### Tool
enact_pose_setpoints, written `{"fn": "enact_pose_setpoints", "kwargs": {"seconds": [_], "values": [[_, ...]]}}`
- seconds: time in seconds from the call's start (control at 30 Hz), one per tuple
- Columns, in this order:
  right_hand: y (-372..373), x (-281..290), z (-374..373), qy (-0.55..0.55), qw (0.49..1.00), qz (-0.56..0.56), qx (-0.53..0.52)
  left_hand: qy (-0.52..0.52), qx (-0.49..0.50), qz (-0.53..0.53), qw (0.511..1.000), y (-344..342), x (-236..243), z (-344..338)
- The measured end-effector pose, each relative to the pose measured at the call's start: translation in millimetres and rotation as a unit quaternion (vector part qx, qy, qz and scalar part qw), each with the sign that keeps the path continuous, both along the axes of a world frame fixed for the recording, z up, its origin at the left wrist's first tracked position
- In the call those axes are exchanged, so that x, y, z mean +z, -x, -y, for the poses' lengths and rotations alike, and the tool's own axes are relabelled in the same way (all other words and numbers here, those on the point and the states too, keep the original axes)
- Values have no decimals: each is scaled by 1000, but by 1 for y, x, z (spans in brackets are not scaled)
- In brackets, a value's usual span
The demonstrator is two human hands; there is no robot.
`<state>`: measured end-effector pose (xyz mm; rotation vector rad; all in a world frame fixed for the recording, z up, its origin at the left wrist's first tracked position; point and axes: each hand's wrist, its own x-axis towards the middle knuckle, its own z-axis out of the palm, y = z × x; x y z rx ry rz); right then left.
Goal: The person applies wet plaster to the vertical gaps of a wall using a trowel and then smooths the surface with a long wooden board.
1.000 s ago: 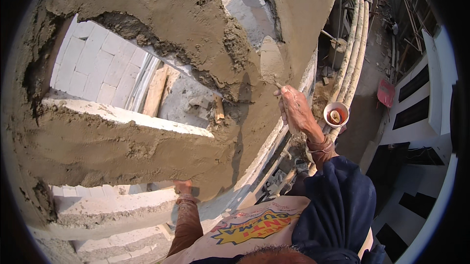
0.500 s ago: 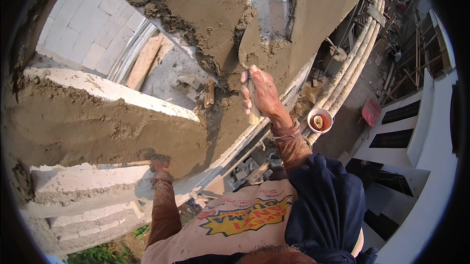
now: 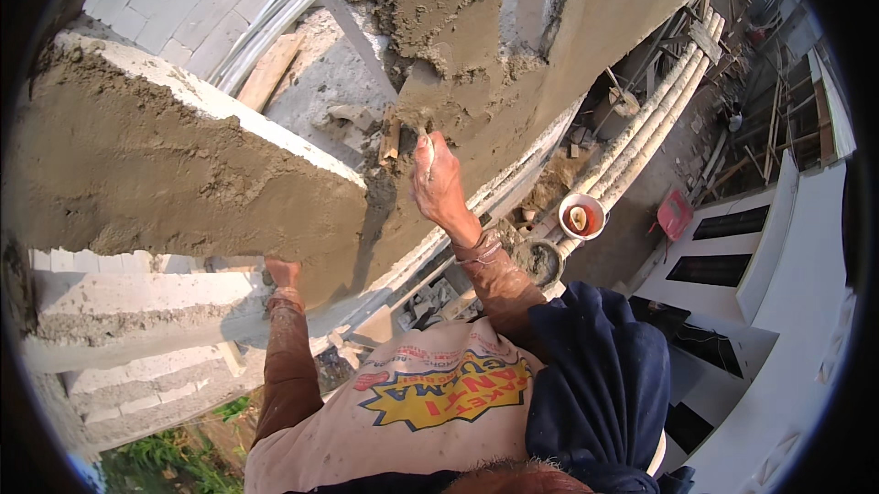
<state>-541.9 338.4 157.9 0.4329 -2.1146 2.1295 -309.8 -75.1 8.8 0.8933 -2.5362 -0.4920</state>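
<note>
— What fills your view, biggest first?

— The plastered wall (image 3: 183,173), rough with wet grey-brown mortar, runs from nine o'clock up to one o'clock. Under it, at eight o'clock, white block courses (image 3: 119,311) show bare. Far below, at three o'clock, lies the ground of a building site with long pale pipes (image 3: 659,109) running toward one o'clock.

— And closer to you?

— Your dark blue cloth (image 3: 595,384) hangs at five o'clock over your printed shirt (image 3: 412,402).

— Where is your right hand?

— Your right hand (image 3: 439,187) is raised near the centre, a little toward twelve o'clock. Its grip is closed around the handle of a trowel (image 3: 427,151), whose blade end presses into the mortar on the wall.

— Your left hand?

— Your left hand (image 3: 282,271) is at seven o'clock, against the underside of the plastered ledge. The fingers are hidden by the edge, so you cannot tell how far the grip is closed, or whether it clasps anything.

— Smaller things?

— A red chair (image 3: 675,215) at three o'clock, a round white bucket (image 3: 580,217) just left of it, and a grey mortar pan (image 3: 538,260) below that.
</note>
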Motion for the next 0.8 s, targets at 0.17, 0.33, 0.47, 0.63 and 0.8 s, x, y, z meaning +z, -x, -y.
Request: {"fn": "enact_pose_setpoints", "kwargs": {"seconds": [0.17, 0.33, 0.47, 0.63, 0.8], "values": [[-41, -12, 1, 322, 883, 339, 47, 185, -113, -25, 976, 17, 14, -10], [1, 51, -13, 505, 772, 358, 142, 128, -90, 38, 987, 14, 26, -18], [4, 108, -5, 366, 893, 224, 140, 175, -128, 1, 976, 20, 13, -15], [1, 130, 16, 156, 976, 12, 148, 212, -49, 47, 975, -37, -24, 40], [-38, 10, 4, 65, 984, 28, 166, 398, -154, 207, 881, -33, -10, 53]]}}
